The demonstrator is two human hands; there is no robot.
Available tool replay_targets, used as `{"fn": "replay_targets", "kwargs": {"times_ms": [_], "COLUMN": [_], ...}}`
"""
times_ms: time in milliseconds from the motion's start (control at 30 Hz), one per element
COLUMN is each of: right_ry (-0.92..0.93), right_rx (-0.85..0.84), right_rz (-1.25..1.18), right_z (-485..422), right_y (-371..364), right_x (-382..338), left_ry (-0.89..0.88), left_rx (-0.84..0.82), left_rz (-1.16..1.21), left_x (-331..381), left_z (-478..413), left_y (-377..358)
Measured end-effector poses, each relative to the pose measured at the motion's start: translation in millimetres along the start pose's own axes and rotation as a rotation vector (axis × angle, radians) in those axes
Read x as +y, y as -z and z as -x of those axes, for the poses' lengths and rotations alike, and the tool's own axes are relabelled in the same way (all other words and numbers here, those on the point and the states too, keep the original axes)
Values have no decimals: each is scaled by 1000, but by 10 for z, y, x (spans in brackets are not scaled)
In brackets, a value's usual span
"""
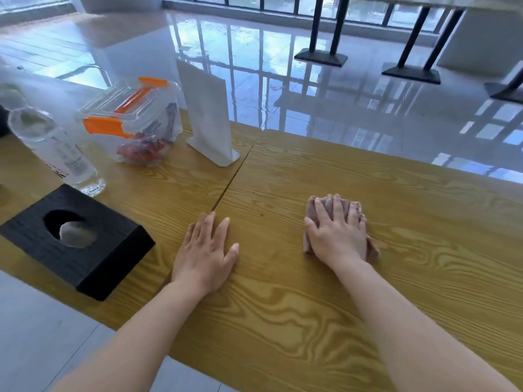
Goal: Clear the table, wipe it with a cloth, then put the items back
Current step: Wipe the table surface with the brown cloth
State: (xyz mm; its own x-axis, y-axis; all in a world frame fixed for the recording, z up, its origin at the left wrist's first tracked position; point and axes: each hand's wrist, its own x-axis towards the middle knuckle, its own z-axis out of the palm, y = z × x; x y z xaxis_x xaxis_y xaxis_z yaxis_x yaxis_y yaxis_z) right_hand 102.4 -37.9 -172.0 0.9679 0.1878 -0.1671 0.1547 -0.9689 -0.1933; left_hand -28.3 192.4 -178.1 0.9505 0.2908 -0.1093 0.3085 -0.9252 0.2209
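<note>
Pressing cloth (334,206) flat, right hand (336,236)

Cloth (355,206) R of tissue box (76,244)

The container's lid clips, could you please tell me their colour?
Orange clips on the clear container, head view.

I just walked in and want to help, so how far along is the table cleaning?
Done: the right table section is bare; the bottle, container, white bag and tissue box stand on the left. In hand: the right hand presses the cloth flat, wiping; the left hand rests flat. Left: finish wiping, return the items.
</note>
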Motion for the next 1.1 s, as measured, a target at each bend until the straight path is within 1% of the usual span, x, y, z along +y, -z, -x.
{"fn": "replay_targets", "kwargs": {"times_ms": [33,67,100,133,167,200,233,300,400,467,500,533,600,667,700,733,767,800,867,900,933,1000,1033,1100], "right_ry": [43,168,341,510,636,705,712,592,322,240,239,283,496,736,783,781,726,619,390,349,354,458,532,667], "right_rx": [4,18,32,40,27,21,14,34,48,20,0,-15,-17,2,-8,-17,-14,-19,23,24,27,15,5,-13], "right_rz": [7,32,41,55,63,70,74,120,69,-3,-13,1,58,73,88,101,98,93,56,47,30,39,53,47], "right_z": [25,144,353,612,856,974,939,530,-357,-844,-980,-1031,-835,-386,-266,-295,-444,-617,-979,-1086,-1142,-1037,-921,-821], "right_y": [-34,-95,-173,-225,-261,-276,-254,-180,-88,-62,-58,-71,-107,-148,-137,-96,-69,-42,-77,-110,-145,-214,-239,-232], "right_x": [-198,-360,-455,-476,-416,-319,-216,-152,-533,-911,-1086,-1208,-1213,-930,-755,-636,-584,-637,-955,-1189,-1411,-1681,-1695,-1421], "left_ry": [-10,-29,-51,-68,-76,-79,-80,-80,-80,-85,-94,-101,-100,-103,-90,-91,-97,-101,-106,-96,-94,-108,-109,-96], "left_rx": [-15,-22,-26,-24,-14,-6,-4,-5,6,19,29,37,43,0,27,51,43,29,46,66,60,44,58,65], "left_rz": [-8,-22,-39,-48,-45,-38,-28,-8,7,8,8,16,5,-30,-37,-37,-29,-38,-56,-59,-56,-48,-45,-40], "left_x": [-16,-29,-38,-45,-47,-49,-47,-39,-41,-44,-45,-53,-66,-71,-72,-73,-71,-77,-100,-106,-100,-79,-87,-106], "left_z": [-92,-140,-155,-147,-135,-135,-141,-147,-121,-132,-140,-147,-157,-173,-183,-204,-209,-197,-200,-211,-217,-218,-211,-188], "left_y": [-3,-12,-24,-41,-52,-55,-55,-59,-53,-50,-56,-75,-110,-110,-110,-120,-133,-141,-148,-133,-114,-105,-115,-120]}}
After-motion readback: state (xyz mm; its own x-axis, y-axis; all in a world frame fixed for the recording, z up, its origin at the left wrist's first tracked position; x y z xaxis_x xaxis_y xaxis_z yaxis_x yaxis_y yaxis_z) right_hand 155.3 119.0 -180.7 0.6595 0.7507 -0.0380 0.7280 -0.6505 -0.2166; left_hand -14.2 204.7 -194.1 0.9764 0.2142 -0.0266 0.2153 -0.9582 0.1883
